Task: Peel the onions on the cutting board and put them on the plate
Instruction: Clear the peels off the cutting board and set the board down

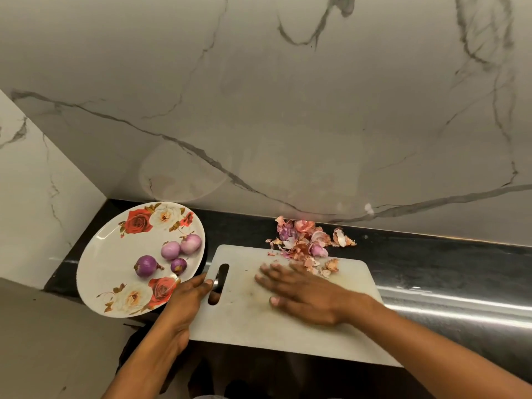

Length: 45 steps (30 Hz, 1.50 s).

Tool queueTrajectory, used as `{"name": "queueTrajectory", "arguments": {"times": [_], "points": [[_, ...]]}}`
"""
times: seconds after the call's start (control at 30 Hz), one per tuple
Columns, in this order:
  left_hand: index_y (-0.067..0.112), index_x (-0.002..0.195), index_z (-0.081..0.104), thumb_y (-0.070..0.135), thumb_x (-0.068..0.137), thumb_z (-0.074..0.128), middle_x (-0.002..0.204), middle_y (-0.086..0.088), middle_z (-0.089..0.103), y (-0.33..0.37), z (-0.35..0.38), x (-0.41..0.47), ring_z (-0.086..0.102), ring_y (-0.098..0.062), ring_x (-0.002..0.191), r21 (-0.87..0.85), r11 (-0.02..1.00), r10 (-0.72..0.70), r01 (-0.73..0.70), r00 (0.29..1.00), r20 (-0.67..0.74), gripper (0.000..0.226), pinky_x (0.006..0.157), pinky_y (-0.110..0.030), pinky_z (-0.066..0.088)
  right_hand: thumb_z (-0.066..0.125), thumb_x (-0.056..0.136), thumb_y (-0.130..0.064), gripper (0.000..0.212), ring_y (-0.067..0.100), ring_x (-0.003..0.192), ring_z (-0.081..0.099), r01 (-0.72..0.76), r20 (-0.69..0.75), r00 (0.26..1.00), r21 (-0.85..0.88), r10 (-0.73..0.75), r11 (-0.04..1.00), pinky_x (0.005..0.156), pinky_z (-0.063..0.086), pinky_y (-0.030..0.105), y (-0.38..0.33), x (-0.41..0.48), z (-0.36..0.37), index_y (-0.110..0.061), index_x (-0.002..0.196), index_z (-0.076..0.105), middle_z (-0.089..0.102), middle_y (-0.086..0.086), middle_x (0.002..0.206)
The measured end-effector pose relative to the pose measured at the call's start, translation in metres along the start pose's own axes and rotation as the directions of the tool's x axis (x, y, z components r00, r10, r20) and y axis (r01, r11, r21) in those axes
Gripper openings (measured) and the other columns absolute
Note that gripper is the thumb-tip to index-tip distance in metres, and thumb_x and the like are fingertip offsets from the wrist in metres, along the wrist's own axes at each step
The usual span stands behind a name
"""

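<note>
Head view: my left hand (188,300) grips the left edge of the white cutting board (288,335), with my thumb lying on top beside its handle slot. My right hand (299,292) lies flat on the board, fingers straight and spread, holding nothing. Four peeled onions (146,266) sit close together on the flowered plate (109,249), just left of the board. A heap of onion skins (302,240) straddles the board's far edge and the black counter (431,263), just beyond my right fingertips.
</note>
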State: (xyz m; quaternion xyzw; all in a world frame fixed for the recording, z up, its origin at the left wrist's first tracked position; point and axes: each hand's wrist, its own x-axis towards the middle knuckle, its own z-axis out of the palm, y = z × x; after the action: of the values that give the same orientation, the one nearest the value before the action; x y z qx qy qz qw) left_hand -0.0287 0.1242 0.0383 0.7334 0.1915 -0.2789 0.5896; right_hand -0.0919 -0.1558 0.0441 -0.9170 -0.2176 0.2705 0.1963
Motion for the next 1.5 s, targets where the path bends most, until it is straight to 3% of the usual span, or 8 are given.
{"name": "queueTrajectory", "arguments": {"times": [0.13, 0.33, 0.47, 0.67, 0.9, 1.13, 1.37, 1.5], "points": [[0.012, 0.111, 0.076, 0.019, 0.107, 0.057, 0.083, -0.018, 0.075, -0.003, -0.008, -0.008, 0.070, -0.033, 0.073, 0.005, 1.000, -0.013, 0.013, 1.000, 0.023, 0.021, 0.076, -0.045, 0.058, 0.013, 0.103, -0.073, 0.069, 0.004, 0.158, -0.017, -0.217, -0.081, 0.972, 0.043, 0.220, 0.975, 0.131, 0.004, 0.052, 0.039, -0.003, -0.007, -0.046, 0.162, -0.010, -0.018, -0.021, 0.168], [0.012, 0.114, 0.076, 0.020, 0.105, 0.061, 0.094, -0.022, 0.078, 0.002, -0.018, -0.010, 0.072, -0.041, 0.084, -0.012, 1.000, -0.012, 0.012, 1.000, -0.026, 0.019, 0.088, -0.060, 0.058, 0.025, 0.111, -0.055, 0.059, -0.010, 0.153, -0.019, 0.074, -0.017, 0.997, 0.107, -0.073, 0.991, 0.127, -0.008, 0.026, -0.038, -0.038, -0.010, -0.047, 0.163, -0.003, -0.014, -0.026, 0.170], [0.018, 0.117, 0.077, 0.022, 0.104, 0.063, 0.101, -0.018, 0.080, 0.011, -0.019, -0.012, 0.075, -0.042, 0.095, 0.020, 1.000, 0.017, -0.016, 0.999, -0.037, 0.019, 0.092, -0.060, 0.060, 0.023, 0.112, -0.055, 0.058, -0.006, 0.155, -0.019, 0.183, 0.054, 0.982, 0.025, -0.184, 0.983, 0.126, -0.015, 0.030, -0.048, -0.048, 0.000, -0.048, 0.163, -0.004, -0.010, -0.022, 0.172], [0.017, 0.112, 0.078, 0.020, 0.106, 0.059, 0.098, -0.024, 0.079, 0.014, -0.020, -0.014, 0.074, -0.045, 0.091, 0.061, 0.998, 0.032, -0.032, 0.999, -0.008, 0.019, 0.081, -0.050, 0.061, 0.011, 0.105, -0.070, 0.069, 0.006, 0.158, -0.021, -0.255, -0.092, 0.962, 0.051, 0.258, 0.966, 0.129, -0.012, 0.038, 0.010, -0.031, 0.000, -0.041, 0.162, -0.014, -0.025, -0.018, 0.166], [0.020, 0.103, 0.078, 0.016, 0.104, 0.062, 0.092, -0.016, 0.081, 0.019, -0.023, -0.017, 0.074, -0.041, 0.091, 0.044, 0.998, 0.035, -0.034, 0.999, -0.025, 0.017, 0.089, -0.052, 0.059, 0.020, 0.111, -0.057, 0.060, -0.003, 0.155, -0.021, 0.156, 0.001, 0.988, 0.013, -0.156, 0.988, 0.126, -0.016, 0.032, -0.063, -0.028, 0.006, -0.047, 0.162, -0.011, -0.014, -0.020, 0.172], [0.014, 0.102, 0.079, 0.014, 0.107, 0.057, 0.099, -0.031, 0.074, 0.017, -0.027, -0.028, 0.070, -0.038, 0.082, 0.102, 0.991, 0.081, -0.084, 0.996, 0.026, 0.023, 0.074, -0.039, 0.059, 0.013, 0.105, -0.069, 0.073, 0.011, 0.161, -0.011, -0.309, -0.129, 0.939, 0.088, 0.318, 0.947, 0.132, -0.001, 0.042, 0.011, -0.003, 0.003, -0.034, 0.165, -0.008, -0.016, -0.016, 0.168], [0.013, 0.109, 0.079, 0.018, 0.106, 0.059, 0.086, -0.020, 0.077, 0.014, -0.027, -0.030, 0.071, -0.038, 0.080, 0.054, 0.996, 0.064, -0.065, 0.998, 0.014, 0.021, 0.081, -0.051, 0.058, 0.020, 0.110, -0.061, 0.062, -0.001, 0.158, -0.012, 0.161, -0.058, 0.985, -0.008, -0.161, 0.987, 0.128, -0.008, 0.032, -0.061, 0.015, 0.002, -0.042, 0.164, -0.002, -0.006, -0.016, 0.173], [0.015, 0.102, 0.080, 0.015, 0.107, 0.058, 0.088, -0.024, 0.076, 0.018, -0.026, -0.037, 0.070, -0.037, 0.078, 0.041, 0.997, 0.062, -0.062, 0.998, 0.012, 0.023, 0.073, -0.041, 0.059, 0.013, 0.107, -0.067, 0.065, 0.008, 0.160, -0.009, -0.106, -0.090, 0.990, 0.054, 0.111, 0.993, 0.132, 0.001, 0.045, -0.016, 0.031, -0.005, -0.041, 0.164, -0.004, -0.008, -0.012, 0.174]]}}
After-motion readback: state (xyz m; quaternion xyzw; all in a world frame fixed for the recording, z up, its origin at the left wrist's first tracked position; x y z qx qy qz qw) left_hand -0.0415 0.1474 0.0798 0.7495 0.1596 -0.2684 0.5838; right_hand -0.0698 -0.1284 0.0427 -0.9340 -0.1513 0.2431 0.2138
